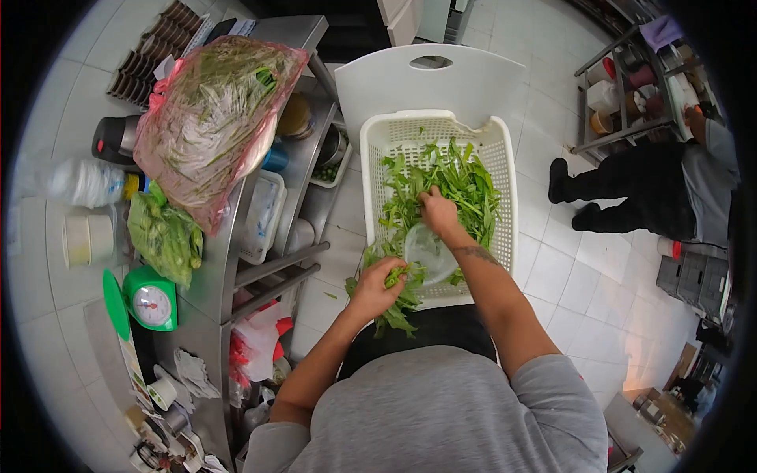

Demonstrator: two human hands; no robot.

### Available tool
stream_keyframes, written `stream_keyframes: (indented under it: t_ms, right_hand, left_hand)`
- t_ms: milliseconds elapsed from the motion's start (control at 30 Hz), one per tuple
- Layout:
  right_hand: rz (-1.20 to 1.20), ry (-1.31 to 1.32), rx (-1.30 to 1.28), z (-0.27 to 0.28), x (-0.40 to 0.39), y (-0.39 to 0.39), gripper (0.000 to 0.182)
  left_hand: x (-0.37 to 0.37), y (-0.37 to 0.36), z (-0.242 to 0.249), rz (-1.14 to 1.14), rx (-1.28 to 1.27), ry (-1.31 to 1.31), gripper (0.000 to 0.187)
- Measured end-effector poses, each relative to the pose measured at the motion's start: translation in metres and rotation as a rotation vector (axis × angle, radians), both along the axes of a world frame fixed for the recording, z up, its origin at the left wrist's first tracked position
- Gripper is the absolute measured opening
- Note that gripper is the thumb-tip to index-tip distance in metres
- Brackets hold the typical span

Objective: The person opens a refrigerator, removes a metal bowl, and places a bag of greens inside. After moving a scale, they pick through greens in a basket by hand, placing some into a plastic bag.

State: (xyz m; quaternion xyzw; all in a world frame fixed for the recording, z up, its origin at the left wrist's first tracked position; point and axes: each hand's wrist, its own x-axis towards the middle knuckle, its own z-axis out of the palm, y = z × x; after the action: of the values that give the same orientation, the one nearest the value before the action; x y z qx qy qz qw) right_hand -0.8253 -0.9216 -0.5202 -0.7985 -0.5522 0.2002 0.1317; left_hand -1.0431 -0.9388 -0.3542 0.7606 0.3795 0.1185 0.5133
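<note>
A white plastic basket [511, 229] with perforated walls stands on a white chair [363, 79] in front of me; its far rim is broken. Leafy greens [465, 185] lie heaped inside it. My left hand [377, 290] is closed around a bunch of leafy greens [398, 311] over the near left corner, leaves hanging past the rim. My right hand [436, 211] reaches into the basket, its fingers closed at the leaves and partly hidden. Below my right wrist, among the greens, sits a translucent bowl [430, 252].
On the steel table [193, 307] to the left lie a large pink-tinted bag of greens [213, 118], a smaller bag of greens [164, 232] and a green scale [150, 299]. At right, another person [654, 189] stands near a shelf rack [623, 94].
</note>
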Motion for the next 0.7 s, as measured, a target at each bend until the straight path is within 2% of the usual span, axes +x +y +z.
stream_keyframes:
  t_ms: [67, 200, 333, 433, 533, 633, 700]
  right_hand:
    - [0.062, 0.066, 0.094, 0.012, -0.007, -0.028, 0.016]
    - [-0.126, 0.195, 0.202, 0.057, -0.012, -0.079, 0.015]
    - [-0.119, 0.254, 0.308, 0.084, -0.013, -0.095, 0.017]
    - [-0.072, 0.43, 0.211, 0.104, -0.012, -0.099, 0.019]
    - [-0.175, 0.634, 0.023, 0.136, -0.014, -0.101, 0.026]
    - [-0.234, 0.949, 0.107, 0.114, -0.009, -0.115, 0.032]
    - [-0.202, 1.009, 0.155, 0.122, -0.009, -0.118, 0.033]
  left_hand:
    - [-0.002, 0.003, 0.001, 0.008, 0.011, 0.023, 0.021]
    - [-0.008, 0.016, -0.007, 0.046, 0.044, 0.053, 0.021]
    - [0.016, 0.024, -0.01, 0.007, 0.144, 0.039, 0.022]
    - [0.042, 0.014, -0.015, -0.101, 0.344, 0.068, 0.025]
    - [0.055, 0.002, -0.026, -0.24, 0.419, 0.292, 0.029]
    - [0.054, -0.004, -0.032, -0.226, 0.477, 0.248, 0.03]
    - [0.051, -0.005, -0.031, -0.232, 0.454, 0.225, 0.03]
